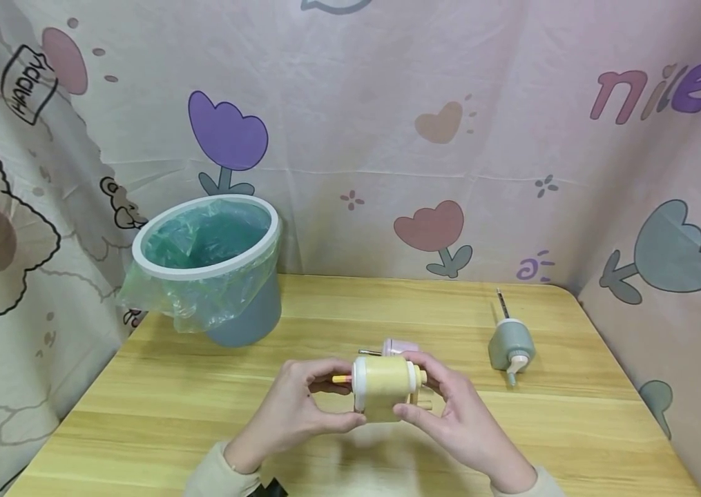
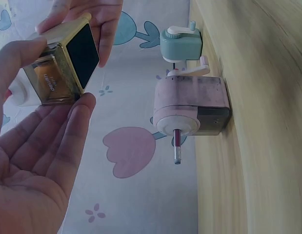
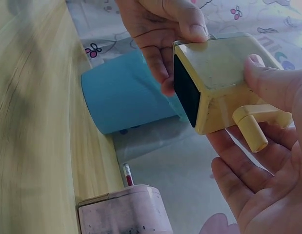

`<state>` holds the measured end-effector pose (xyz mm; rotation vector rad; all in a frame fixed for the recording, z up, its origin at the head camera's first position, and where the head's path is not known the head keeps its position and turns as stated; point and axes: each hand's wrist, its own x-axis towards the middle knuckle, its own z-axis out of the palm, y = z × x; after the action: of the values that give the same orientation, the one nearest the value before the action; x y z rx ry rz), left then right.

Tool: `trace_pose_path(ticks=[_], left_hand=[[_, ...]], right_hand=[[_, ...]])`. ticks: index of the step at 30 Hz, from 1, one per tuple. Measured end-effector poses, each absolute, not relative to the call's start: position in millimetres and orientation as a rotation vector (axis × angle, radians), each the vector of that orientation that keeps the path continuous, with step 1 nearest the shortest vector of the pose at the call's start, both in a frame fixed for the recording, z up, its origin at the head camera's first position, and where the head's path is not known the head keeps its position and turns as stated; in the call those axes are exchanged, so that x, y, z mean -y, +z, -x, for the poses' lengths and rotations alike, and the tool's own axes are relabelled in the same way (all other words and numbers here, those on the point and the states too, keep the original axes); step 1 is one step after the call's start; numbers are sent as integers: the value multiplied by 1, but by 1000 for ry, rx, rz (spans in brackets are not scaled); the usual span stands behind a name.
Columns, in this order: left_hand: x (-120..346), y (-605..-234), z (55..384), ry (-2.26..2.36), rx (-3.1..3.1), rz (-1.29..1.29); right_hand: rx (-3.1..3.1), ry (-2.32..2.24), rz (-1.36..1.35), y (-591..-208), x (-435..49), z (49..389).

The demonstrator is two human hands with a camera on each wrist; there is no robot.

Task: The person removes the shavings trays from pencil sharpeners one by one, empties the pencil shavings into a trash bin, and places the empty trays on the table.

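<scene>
A yellow crank pencil sharpener (image 1: 386,386) is held up above the table between both hands. A short yellow pencil (image 1: 342,379) sticks out of its white front, toward the left. My left hand (image 1: 294,404) grips the front end, its thumb and fingertips at the edges of the clear shavings drawer (image 2: 53,80). At the crank end, my right hand (image 1: 458,414) holds the body with the thumb on one side and fingers beneath the crank handle (image 3: 252,134). The black base (image 2: 83,56) faces away from the palms in the left wrist view.
Just behind the held sharpener stands a pink sharpener (image 2: 190,95) with a dark red pencil in it. A grey-green sharpener (image 1: 512,344), also with a pencil, stands at the right. A bin (image 1: 244,317) lined with a green bag is at the back left. Printed cloth hangs around the table.
</scene>
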<state>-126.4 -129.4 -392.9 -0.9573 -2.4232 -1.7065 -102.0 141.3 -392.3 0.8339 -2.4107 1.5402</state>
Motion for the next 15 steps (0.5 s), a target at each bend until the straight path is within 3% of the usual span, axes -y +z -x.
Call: trace_pose_path(ticks=[15], left_hand=[[130,-397,129,-1724,2396,949]], right_hand=[[2446,1531,-768,-392,-136,103]])
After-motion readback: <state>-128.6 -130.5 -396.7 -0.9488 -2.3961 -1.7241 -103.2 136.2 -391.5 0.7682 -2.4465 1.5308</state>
